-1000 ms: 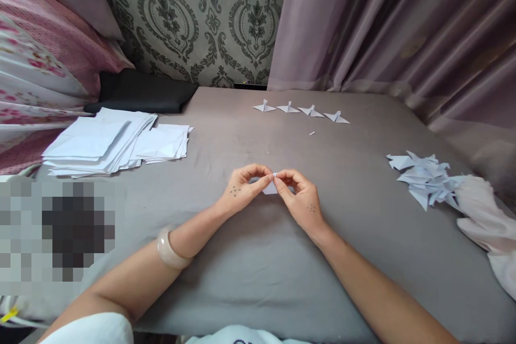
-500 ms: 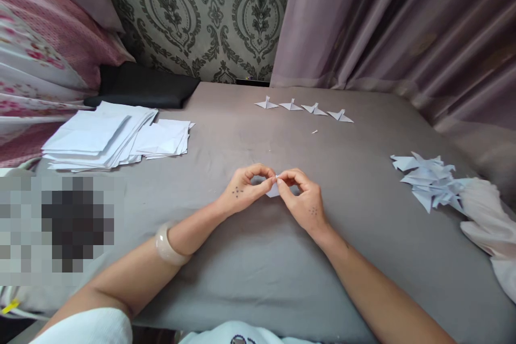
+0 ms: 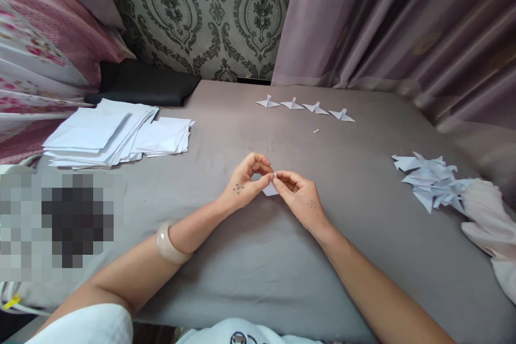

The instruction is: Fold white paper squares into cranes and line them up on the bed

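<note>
Left hand [image 3: 246, 181] has spread wider, can't tell if gripping | right hand [image 3: 303, 196] pinches folded paper [image 3: 270, 190] | paper cranes [image 3: 316, 109], one o'clock

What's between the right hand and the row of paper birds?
The head view shows a small white scrap on the grey cloth between the right hand and the row of birds.

Grey cloth-covered table [image 3: 242, 274], bearing: one folded black sheet [image 3: 149, 85], two stacks of white paper, larger [image 3: 86, 131] and smaller [image 3: 163, 137], four paper cranes [image 3: 316, 109] in a row, one tiny scrap [image 3: 316, 130], heaped cranes [image 3: 435, 180], bunched pale fabric [image 3: 484, 220].
</note>
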The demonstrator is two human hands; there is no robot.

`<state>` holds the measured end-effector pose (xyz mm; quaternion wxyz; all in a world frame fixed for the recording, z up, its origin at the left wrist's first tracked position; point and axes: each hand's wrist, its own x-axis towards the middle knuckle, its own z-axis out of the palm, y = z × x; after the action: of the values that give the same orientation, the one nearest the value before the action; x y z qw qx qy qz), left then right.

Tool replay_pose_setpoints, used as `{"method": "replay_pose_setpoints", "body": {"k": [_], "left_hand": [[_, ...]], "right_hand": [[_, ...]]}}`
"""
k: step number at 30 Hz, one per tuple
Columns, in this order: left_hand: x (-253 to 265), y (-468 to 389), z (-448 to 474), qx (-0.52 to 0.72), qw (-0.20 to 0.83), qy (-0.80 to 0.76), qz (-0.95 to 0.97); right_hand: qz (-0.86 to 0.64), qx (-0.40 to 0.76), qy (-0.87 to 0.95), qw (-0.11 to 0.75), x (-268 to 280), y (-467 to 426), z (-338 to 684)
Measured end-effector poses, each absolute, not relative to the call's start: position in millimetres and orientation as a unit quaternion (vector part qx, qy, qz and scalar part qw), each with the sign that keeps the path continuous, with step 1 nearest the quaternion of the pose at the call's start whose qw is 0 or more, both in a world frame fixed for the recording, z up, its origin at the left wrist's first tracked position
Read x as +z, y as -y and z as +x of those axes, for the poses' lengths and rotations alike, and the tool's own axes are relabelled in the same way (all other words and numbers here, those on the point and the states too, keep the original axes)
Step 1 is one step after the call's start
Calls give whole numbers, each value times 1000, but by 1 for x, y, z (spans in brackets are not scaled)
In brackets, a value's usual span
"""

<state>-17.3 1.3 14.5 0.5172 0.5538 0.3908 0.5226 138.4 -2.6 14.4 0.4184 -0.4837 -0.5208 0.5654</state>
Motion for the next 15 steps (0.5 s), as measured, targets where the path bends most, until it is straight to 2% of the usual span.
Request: {"method": "replay_pose_setpoints", "body": {"k": [4,7,12,15], "left_hand": [[14,-1,-15,524,518,-401,544],[17,0,-13,519,539,-440,496],[22,1,-11,377,621,-507,464],[22,1,-11,371,629,-515,449]], "right_hand": [[-488,601,518,365,14,0,141],[-503,596,492,387,15,-4,143],[-523,582,458,422,18,-10,148],[-518,588,456,422,19,-10,147]]}}
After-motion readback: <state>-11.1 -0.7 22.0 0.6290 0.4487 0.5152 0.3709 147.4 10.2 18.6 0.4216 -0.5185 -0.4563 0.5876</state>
